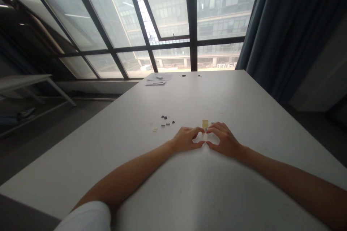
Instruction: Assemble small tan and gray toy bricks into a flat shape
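My left hand (187,139) and my right hand (225,140) meet over the table, thumbs and fingertips curled toward each other. Between them is a small pale, whitish piece (205,136), gripped at its ends by the fingers of both hands; its exact kind is too small to make out. Just beyond the fingertips lies a yellow square piece (205,123) with a grid-like surface. A small greyish piece (213,123) shows behind my right hand, partly hidden by it.
Left of my hands, several small dark pieces (165,118), grey bits (168,124) and a cream-coloured piece (154,130) lie on the white table (130,126). Papers (155,83) rest at its far left edge, with a dark round spot (183,75) nearby. Windows and a curtain (271,36) stand beyond.
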Tool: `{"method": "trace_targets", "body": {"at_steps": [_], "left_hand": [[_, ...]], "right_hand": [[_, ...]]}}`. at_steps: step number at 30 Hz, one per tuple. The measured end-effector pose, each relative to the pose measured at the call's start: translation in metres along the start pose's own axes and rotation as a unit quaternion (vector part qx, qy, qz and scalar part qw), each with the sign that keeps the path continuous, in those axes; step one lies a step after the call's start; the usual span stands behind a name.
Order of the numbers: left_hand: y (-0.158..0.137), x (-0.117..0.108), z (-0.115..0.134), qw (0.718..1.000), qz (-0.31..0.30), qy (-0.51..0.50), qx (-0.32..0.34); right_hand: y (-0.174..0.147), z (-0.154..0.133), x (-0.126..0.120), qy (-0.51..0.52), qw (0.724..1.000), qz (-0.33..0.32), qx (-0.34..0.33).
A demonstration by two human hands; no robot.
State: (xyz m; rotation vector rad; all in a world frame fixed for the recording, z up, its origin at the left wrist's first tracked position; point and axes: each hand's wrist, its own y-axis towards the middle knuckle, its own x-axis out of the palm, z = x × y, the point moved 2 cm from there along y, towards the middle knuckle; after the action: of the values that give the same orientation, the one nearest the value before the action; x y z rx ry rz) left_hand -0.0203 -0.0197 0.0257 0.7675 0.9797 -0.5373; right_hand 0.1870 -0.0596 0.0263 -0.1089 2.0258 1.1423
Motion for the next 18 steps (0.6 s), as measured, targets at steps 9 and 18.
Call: {"method": "trace_targets", "body": {"at_steps": [9,18], "left_hand": [[-0.0015,0.0002,0.0026,1.0,0.006,-0.029,0.001],[-0.0017,-0.0015,0.005,0.999,0.02,-0.03,0.014]], "right_hand": [[-0.0013,0.0007,0.0009,0.004,1.0,-0.008,-0.006],[-0.0011,0.0001,-0.0009,-0.001,0.999,0.002,-0.035]]}}
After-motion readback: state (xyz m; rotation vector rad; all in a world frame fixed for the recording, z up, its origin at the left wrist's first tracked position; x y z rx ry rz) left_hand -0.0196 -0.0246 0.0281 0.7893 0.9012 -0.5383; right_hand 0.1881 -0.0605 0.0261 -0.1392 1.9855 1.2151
